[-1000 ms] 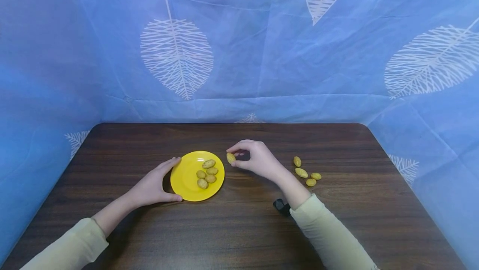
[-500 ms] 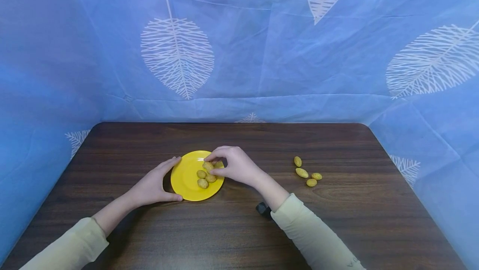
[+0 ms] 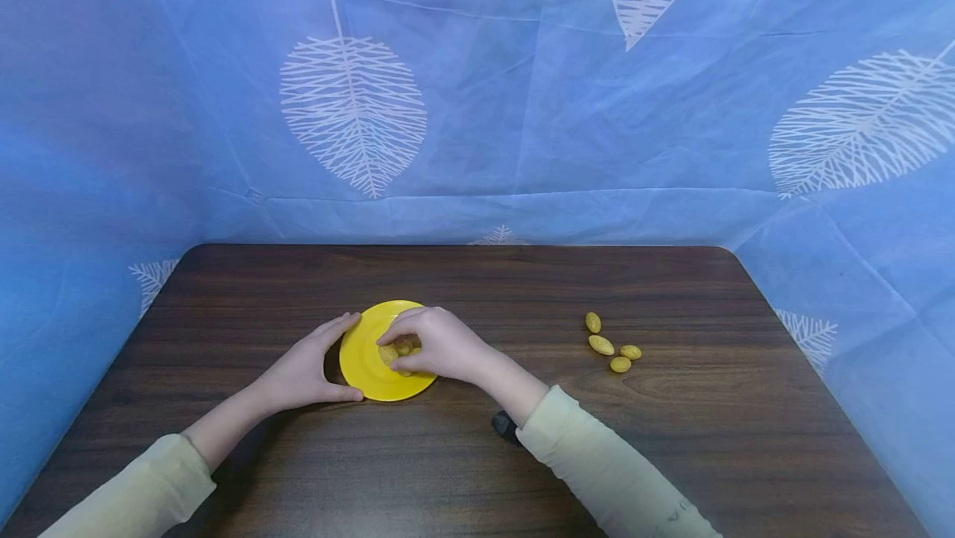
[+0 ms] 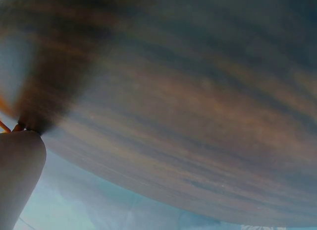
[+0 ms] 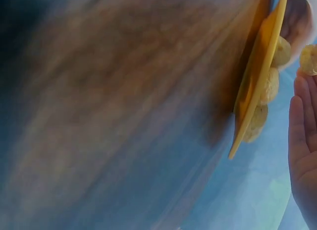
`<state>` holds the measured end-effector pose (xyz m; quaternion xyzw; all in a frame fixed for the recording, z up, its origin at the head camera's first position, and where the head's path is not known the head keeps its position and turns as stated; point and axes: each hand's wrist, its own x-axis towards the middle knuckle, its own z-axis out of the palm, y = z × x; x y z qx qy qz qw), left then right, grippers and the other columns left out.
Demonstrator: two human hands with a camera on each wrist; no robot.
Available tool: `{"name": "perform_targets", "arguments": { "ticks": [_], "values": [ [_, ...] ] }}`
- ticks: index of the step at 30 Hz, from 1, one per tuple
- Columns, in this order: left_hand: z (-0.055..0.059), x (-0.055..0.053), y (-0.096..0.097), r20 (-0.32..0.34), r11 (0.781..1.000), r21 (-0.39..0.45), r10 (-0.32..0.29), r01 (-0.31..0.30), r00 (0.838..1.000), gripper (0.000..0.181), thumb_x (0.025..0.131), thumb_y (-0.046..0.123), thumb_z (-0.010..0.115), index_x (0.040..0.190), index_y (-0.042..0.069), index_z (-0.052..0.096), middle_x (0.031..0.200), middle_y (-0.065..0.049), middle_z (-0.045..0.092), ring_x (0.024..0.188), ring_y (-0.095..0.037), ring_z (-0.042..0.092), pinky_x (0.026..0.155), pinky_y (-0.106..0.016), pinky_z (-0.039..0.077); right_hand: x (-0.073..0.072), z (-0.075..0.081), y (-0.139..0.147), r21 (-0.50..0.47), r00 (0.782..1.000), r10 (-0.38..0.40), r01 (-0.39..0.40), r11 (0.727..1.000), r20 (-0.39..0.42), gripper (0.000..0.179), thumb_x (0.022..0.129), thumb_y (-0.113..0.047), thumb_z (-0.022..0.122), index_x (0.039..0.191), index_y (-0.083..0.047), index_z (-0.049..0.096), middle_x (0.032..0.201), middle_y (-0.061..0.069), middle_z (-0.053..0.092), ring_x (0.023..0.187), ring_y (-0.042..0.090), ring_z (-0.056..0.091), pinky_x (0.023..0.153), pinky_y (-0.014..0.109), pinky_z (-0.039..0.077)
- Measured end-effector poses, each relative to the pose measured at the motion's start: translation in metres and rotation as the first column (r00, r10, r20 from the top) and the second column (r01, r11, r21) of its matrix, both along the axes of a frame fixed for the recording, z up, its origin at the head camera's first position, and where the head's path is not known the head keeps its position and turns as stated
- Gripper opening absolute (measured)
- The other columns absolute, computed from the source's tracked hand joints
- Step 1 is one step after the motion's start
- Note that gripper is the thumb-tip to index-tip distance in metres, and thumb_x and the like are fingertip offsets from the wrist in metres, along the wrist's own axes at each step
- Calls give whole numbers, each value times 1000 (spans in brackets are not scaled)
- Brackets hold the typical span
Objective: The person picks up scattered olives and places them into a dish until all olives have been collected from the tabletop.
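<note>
A yellow plate lies on the table in the head view. My left hand holds its left rim, fingers at the far edge and thumb at the near edge. Over the plate, my right hand pinches a speckled yellow oval like a small potato between fingertips and thumb. More such ovals sit on the plate, largely hidden behind that hand. In the right wrist view the pinched oval is apart from the ovals on the plate. The left wrist view shows one blurred fingertip by the rim.
To the right, several similar yellow ovals lie loose on the dark wooden table. A black object shows at the right wrist. Blue cloth with white leaf prints hangs behind and beside the table.
My right hand has moved left from beside the plate to above its middle, still pinching the oval. The left hand and plate have stayed put.
</note>
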<state>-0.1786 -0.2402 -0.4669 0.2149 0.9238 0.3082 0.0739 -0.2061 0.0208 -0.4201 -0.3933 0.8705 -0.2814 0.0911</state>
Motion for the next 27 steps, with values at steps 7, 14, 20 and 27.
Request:
{"name": "perform_targets", "arguments": {
  "ticks": [7,14,20,27],
  "values": [
    [1,1,1,-12,1000,-8,2,-3,1000,113,76,41,96,162,-3,37,165,-34,38,148,-57,42,112,-75,43,0,-3,-9,71,996,87,-86,994,-22,31,94,-20,84,123,-14,80,120,-2,80,111,13,72,100,19,56],
    [-1,2,1,-6,1000,-1,7,-7,1000,113,77,40,96,162,-4,36,166,-34,36,150,-57,39,113,-76,42,0,-6,-13,154,992,109,-97,983,-69,30,93,-22,84,123,-17,80,120,-6,80,114,9,70,104,19,54],
    [-2,1,0,-9,1000,3,10,-9,1000,113,77,40,96,161,-4,36,166,-34,36,150,-57,39,113,-76,41,0,-7,-14,175,987,130,-113,978,-92,29,93,-20,85,122,-17,81,119,-6,80,118,11,70,108,20,53],
    [0,2,2,-2,1000,-7,15,-15,1000,112,77,40,96,162,-3,36,166,-33,36,149,-57,39,113,-76,42,2,-6,-15,207,984,140,-115,971,-108,29,93,-20,85,122,-18,81,117,-7,80,118,11,69,109,21,52]
  ]
}}
